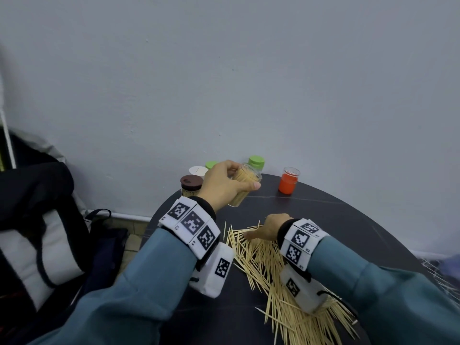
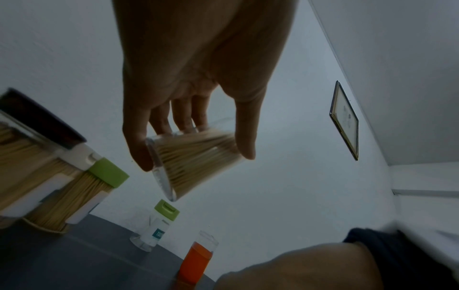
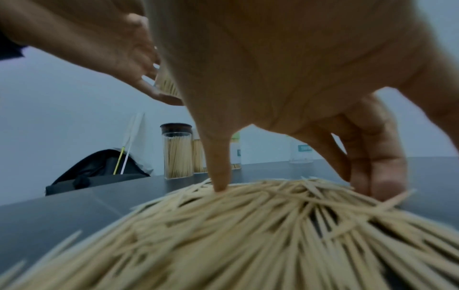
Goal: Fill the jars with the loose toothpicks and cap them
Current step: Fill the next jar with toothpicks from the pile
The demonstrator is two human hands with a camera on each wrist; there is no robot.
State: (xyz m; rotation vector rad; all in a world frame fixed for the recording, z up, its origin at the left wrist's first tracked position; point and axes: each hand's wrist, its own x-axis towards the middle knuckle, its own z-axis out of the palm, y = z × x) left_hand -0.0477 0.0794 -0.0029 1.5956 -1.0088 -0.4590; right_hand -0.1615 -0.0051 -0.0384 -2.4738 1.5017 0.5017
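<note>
My left hand [image 1: 224, 185] grips a clear uncapped jar [image 1: 245, 185] packed with toothpicks and holds it tilted above the far side of the dark round table [image 1: 323, 215]. The left wrist view shows the thumb and fingers [image 2: 139, 153] wrapped round the jar [image 2: 188, 172]. My right hand [image 1: 268, 227] rests spread on the big pile of loose toothpicks [image 1: 263, 260]. In the right wrist view its thumb tip and bent fingertips [image 3: 382, 188] touch the pile [image 3: 248, 235] far apart, without closing on any.
At the table's back left stand a brown-lidded jar [image 1: 191, 185], a white-lidded one [image 1: 198, 170] and a green-lidded one [image 1: 211, 164], all full. A nearly empty green-lidded jar [image 1: 256, 162] and a clear jar with an orange lower part [image 1: 288, 181] stand by the wall. A dark bag [image 1: 37, 220] sits left.
</note>
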